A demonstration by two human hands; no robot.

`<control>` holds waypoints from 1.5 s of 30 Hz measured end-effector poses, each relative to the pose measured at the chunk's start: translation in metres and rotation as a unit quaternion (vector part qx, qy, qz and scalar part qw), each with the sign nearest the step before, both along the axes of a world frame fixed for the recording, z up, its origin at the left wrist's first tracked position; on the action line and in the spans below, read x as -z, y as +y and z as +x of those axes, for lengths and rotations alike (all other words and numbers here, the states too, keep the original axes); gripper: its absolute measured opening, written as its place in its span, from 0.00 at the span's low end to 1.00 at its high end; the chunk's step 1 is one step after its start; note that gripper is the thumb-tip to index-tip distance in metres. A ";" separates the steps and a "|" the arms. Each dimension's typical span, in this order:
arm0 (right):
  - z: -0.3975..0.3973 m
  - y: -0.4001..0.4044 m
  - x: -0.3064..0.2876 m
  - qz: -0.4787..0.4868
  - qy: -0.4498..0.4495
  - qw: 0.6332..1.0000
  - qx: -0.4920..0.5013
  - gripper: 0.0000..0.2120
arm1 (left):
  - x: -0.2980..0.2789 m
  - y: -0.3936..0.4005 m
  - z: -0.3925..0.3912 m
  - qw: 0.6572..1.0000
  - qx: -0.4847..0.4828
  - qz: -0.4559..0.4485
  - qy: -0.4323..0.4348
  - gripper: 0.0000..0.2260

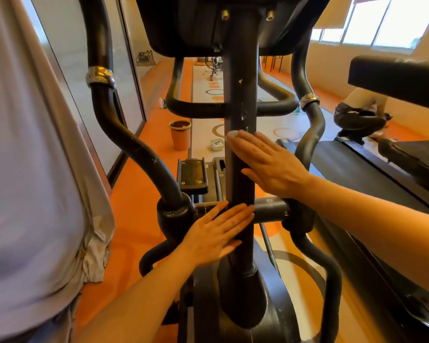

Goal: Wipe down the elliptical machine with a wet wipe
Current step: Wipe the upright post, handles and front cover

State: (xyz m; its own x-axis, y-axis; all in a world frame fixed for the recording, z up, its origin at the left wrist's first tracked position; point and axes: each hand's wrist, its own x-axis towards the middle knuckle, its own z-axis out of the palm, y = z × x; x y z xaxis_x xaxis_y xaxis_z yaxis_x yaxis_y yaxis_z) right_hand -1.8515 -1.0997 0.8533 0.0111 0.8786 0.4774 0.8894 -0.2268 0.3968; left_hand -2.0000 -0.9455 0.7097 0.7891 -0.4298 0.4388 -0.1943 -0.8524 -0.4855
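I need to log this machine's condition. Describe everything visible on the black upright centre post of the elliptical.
The black upright centre post is a round, matte tube rising from a bulbous base to the console. White chips scar its paint at mid-height. The right hand presses a white wet wipe flat against it; the left hand rests open lower down.

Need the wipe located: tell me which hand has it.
The right hand, higher on the center post; white wet wipe peeks at its fingertips. The left hand shows none.

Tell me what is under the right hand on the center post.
A white wet wipe shows past the fingertips of the right hand, pressed flat on the center post. The hand covers the rest of it.
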 end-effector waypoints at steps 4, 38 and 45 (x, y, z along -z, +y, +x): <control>0.000 0.016 -0.028 0.087 0.100 0.991 0.001 0.26 | -0.006 -0.004 0.001 0.998 -0.022 -0.056 0.000 0.35; -0.001 0.020 -0.061 -0.045 0.078 0.996 -0.025 0.23 | -0.029 -0.003 0.001 0.995 -0.052 -0.086 -0.006 0.48; -0.011 -0.022 0.016 -0.194 0.040 0.977 -0.080 0.22 | -0.007 -0.018 -0.009 0.990 -0.065 -0.126 -0.023 0.42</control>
State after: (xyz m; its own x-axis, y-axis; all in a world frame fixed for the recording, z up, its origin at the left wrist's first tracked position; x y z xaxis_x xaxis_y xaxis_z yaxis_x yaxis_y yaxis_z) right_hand -1.8625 -1.1214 0.8369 -0.1169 0.9869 0.1115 0.9330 0.0706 0.3529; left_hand -2.0089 -0.9634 0.7166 0.8078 -0.1986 0.5551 -0.0578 -0.9637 -0.2607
